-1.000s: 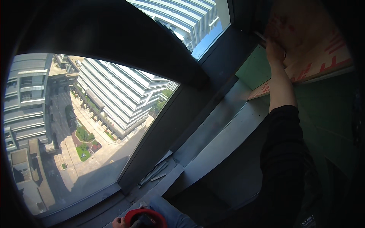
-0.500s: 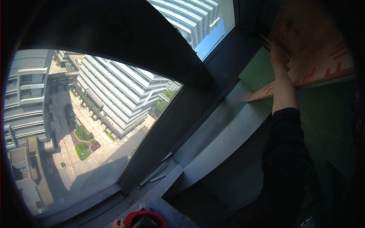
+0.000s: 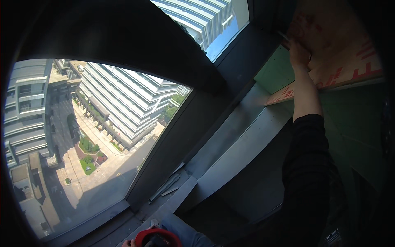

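My right hand [image 3: 299, 55] is at the upper right, at the far end of my outstretched, dark-sleeved arm. Its fingers close around a thin, pale, stick-like tool [image 3: 284, 36], whose tip points toward the dark window frame; shade hides its kind. The hand lies against a reddish-brown board [image 3: 329, 45] with red printing. Just left of the hand is a green panel [image 3: 273, 70], above the lower edge of the board. My left hand does not show. Fingers at the bottom edge, beside a red hard hat [image 3: 142, 236], seem to belong to another person.
A curved grey metal ledge [image 3: 234, 158] runs beside the dark window frame [image 3: 164, 140]. Loose metal strips [image 3: 166, 187] lie on the sill. Blue denim [image 3: 181, 230] shows near the red hat. Large panes on the left look down on buildings and a street.
The view has shifted slightly, so the hand and board sit a little further left in the picture. My right hand stays at the board with the thin tool.
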A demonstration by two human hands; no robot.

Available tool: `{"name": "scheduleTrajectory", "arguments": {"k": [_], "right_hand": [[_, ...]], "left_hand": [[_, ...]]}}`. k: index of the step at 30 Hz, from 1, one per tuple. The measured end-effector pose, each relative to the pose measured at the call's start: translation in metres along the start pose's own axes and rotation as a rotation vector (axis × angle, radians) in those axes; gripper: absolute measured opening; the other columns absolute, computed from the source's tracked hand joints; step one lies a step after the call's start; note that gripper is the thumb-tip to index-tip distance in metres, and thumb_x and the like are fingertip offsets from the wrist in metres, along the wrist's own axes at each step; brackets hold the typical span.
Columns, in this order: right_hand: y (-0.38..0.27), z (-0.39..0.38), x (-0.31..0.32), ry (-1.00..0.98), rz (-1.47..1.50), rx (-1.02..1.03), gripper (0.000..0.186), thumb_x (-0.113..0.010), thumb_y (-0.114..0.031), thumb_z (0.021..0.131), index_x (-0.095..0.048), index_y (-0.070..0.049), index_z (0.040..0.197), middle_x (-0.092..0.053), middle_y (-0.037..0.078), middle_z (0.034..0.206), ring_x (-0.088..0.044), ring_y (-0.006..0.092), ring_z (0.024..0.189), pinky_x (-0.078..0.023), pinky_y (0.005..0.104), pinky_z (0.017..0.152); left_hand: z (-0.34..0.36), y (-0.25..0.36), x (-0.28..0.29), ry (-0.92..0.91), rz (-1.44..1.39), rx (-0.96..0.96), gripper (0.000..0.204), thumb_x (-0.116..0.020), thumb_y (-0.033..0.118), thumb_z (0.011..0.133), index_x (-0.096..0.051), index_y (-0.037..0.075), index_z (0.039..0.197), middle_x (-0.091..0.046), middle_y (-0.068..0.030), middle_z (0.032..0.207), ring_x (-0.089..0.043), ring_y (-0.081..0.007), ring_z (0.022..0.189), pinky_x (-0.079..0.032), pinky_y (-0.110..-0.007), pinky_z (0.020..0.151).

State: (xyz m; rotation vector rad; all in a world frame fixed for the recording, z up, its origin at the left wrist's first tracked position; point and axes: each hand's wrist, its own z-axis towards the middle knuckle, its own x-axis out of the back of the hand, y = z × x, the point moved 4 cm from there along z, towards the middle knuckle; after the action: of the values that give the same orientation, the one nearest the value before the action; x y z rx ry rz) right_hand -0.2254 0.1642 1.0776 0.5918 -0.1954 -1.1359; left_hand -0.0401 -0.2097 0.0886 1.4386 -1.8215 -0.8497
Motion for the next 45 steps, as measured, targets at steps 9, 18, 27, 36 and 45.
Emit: {"name": "scheduleTrajectory", "arguments": {"k": [9,18,27,36,45], "right_hand": [[0.002,0.001,0.0,-0.047,0.015,-0.049,0.031,-0.033,-0.028,0.104,-0.057,-0.017,0.121,-0.073,0.011,0.108,-0.069,0.0393,0.09,-0.051,0.055,0.073],[-0.009,-0.007,0.016,0.032,0.064,-0.048,0.025,-0.04,-0.021,0.102,-0.061,-0.013,0.113,-0.074,0.014,0.101,-0.07,0.0379,0.082,-0.053,0.0528,0.068],[-0.01,-0.01,-0.012,0.062,0.434,-0.246,0.028,-0.041,-0.026,0.104,-0.063,-0.012,0.115,-0.071,0.018,0.107,-0.069,0.0392,0.083,-0.053,0.052,0.072],[-0.091,-0.131,0.004,-0.014,1.36,-0.516,0.039,-0.039,-0.034,0.109,-0.062,-0.005,0.096,-0.063,0.003,0.075,-0.058,0.0139,0.067,-0.048,0.031,0.065],[-0.214,-0.498,0.144,-1.226,2.485,-0.81,0.032,-0.039,-0.031,0.11,-0.059,-0.009,0.122,-0.061,0.002,0.078,-0.056,0.0102,0.056,-0.044,0.0252,0.054]], "left_hand": [[0.058,-0.069,-0.024,0.0,0.059,0.01,0.041,-0.06,0.039,0.094,-0.073,0.001,0.102,-0.075,-0.0151,0.091,-0.067,-0.0306,0.08,-0.053,-0.037,0.073],[0.057,-0.071,-0.024,0.008,0.017,0.021,0.04,-0.059,0.037,0.094,-0.073,0.0,0.101,-0.074,-0.0155,0.091,-0.067,-0.0303,0.08,-0.053,-0.037,0.073],[0.023,-0.025,-0.012,0.059,0.024,0.021,0.04,-0.059,0.035,0.093,-0.073,-0.001,0.101,-0.074,-0.0164,0.093,-0.067,-0.0303,0.079,-0.054,-0.037,0.073],[-0.021,0.012,0.002,0.175,-0.163,-0.098,0.034,-0.06,0.018,0.094,-0.071,-0.013,0.105,-0.072,-0.021,0.094,-0.066,-0.027,0.082,-0.053,-0.035,0.077],[-0.02,0.005,0.003,0.227,-0.09,-0.032,0.036,-0.06,0.023,0.095,-0.071,-0.011,0.104,-0.073,-0.019,0.094,-0.066,-0.0279,0.08,-0.053,-0.035,0.076]]}}
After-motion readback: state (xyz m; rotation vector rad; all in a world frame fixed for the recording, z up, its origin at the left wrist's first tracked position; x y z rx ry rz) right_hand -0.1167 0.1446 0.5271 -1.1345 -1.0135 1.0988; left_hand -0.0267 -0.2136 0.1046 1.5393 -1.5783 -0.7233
